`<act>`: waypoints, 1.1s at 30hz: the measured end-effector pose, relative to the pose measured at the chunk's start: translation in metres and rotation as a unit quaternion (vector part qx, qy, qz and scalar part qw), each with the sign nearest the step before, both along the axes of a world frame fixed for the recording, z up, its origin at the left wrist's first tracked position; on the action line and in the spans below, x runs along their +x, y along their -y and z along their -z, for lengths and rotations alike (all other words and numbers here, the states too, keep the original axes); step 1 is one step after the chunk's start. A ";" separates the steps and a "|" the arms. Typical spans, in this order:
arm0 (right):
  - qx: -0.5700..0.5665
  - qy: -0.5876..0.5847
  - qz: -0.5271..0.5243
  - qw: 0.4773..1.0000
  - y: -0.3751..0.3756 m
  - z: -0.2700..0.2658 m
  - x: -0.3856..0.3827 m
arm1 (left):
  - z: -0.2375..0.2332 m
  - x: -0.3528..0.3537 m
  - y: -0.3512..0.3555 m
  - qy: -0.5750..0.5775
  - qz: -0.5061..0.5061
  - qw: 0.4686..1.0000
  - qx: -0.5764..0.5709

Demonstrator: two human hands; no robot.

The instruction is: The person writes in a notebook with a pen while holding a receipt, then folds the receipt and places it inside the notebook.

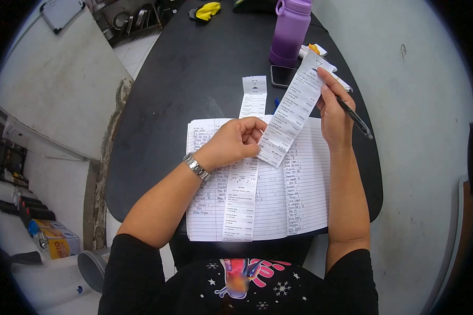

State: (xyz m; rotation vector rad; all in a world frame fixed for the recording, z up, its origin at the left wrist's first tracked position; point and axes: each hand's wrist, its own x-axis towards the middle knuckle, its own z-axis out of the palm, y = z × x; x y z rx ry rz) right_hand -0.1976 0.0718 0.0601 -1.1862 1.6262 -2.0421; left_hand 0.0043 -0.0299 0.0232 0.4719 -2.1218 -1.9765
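A long printed receipt (290, 111) is held up at a slant between my hands. My right hand (332, 107) pinches its upper end between thumb and fingers, and a black pen (358, 119) is tucked in the same hand. My left hand (234, 142), with a metal watch at the wrist, is closed at the receipt's lower left edge. Below lies an open lined notebook (312, 205) with handwritten lists. Another receipt strip (240, 205) runs down its left page under my left hand. A receipt end (254, 92) shows beyond the notebook; whether both are one strip is hidden.
On the black table (163, 105), a purple bottle (290, 37) stands at the far right, with a phone (283, 76) and crumpled papers near it. A yellow and black item (207, 11) lies at the far end. A wall (404, 131) runs close along the right.
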 end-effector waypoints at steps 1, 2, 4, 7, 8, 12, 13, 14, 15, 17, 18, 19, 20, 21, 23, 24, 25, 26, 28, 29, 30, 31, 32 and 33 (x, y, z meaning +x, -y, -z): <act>-0.001 0.005 -0.001 1.000 0.000 0.000 0.000 | 0.000 0.000 0.000 -0.002 0.000 1.000 -0.003; -0.003 0.010 -0.001 1.000 0.000 0.000 0.000 | 0.001 0.000 0.001 -0.005 0.003 1.000 -0.002; -0.003 0.016 0.002 1.000 0.001 -0.001 0.000 | 0.003 0.000 0.002 -0.012 0.008 1.000 0.002; -0.002 0.015 0.003 1.000 0.001 0.000 -0.001 | 0.003 0.000 0.002 -0.012 0.011 1.000 -0.003; -0.001 0.013 0.002 1.000 0.001 0.001 -0.002 | 0.004 0.000 0.002 -0.016 0.011 1.000 0.010; -0.001 0.023 -0.003 1.000 0.001 0.001 -0.003 | 0.001 0.001 0.001 -0.021 0.011 0.999 0.026; -0.002 0.025 -0.002 1.000 0.001 0.001 -0.003 | -0.001 0.001 0.000 -0.019 0.011 1.000 0.022; -0.003 0.027 -0.001 1.000 0.001 0.001 -0.003 | -0.001 0.002 0.000 -0.019 0.010 1.000 0.024; -0.001 0.028 -0.002 1.000 0.001 0.000 -0.003 | -0.002 0.001 -0.001 -0.019 0.009 0.999 0.026; 0.003 0.029 -0.005 1.000 0.000 0.000 -0.003 | -0.002 0.001 0.000 -0.021 0.015 0.999 0.027; -0.001 0.031 -0.002 1.000 0.001 0.001 -0.004 | -0.002 0.001 0.001 -0.024 0.021 0.999 0.026; -0.004 0.033 0.001 0.999 0.002 0.002 -0.004 | -0.001 0.002 0.002 -0.026 0.026 0.999 0.024; -0.008 0.034 0.003 0.999 0.002 0.003 -0.004 | 0.000 0.002 0.002 -0.030 0.026 0.999 0.023; -0.003 0.032 0.002 0.999 0.002 0.002 -0.005 | 0.001 0.002 0.002 -0.033 0.026 0.999 0.022; 0.005 0.029 0.000 1.000 0.000 0.001 -0.005 | 0.003 0.001 0.002 -0.036 0.026 0.999 0.018; 0.003 0.029 0.001 1.000 0.000 0.000 -0.004 | 0.004 0.001 0.002 -0.037 0.027 0.999 0.015; 0.002 0.030 0.003 1.000 0.001 0.000 -0.003 | 0.004 0.001 0.002 -0.037 0.028 0.999 0.013; 0.000 0.031 0.006 0.999 0.001 0.000 -0.003 | 0.003 0.002 0.002 -0.036 0.027 0.999 0.013; 0.007 0.021 0.010 1.000 0.000 0.002 -0.003 | -0.003 0.003 0.000 -0.034 0.027 0.999 0.013; 0.011 0.015 0.014 1.000 0.000 0.002 -0.004 | -0.003 0.003 0.000 -0.034 0.026 0.999 0.017; 0.005 0.020 0.012 1.000 0.001 0.002 -0.004 | -0.002 0.003 0.000 -0.033 0.026 0.999 0.020; -0.001 0.026 0.011 1.000 0.002 0.003 -0.003 | -0.002 0.003 0.001 -0.032 0.026 0.999 0.024; -0.007 0.031 0.010 0.999 0.002 0.002 -0.003 | -0.001 0.003 0.001 -0.031 0.024 0.999 0.019; -0.004 0.030 0.008 1.000 0.002 0.002 -0.003 | -0.001 0.002 0.001 -0.028 0.022 0.999 0.015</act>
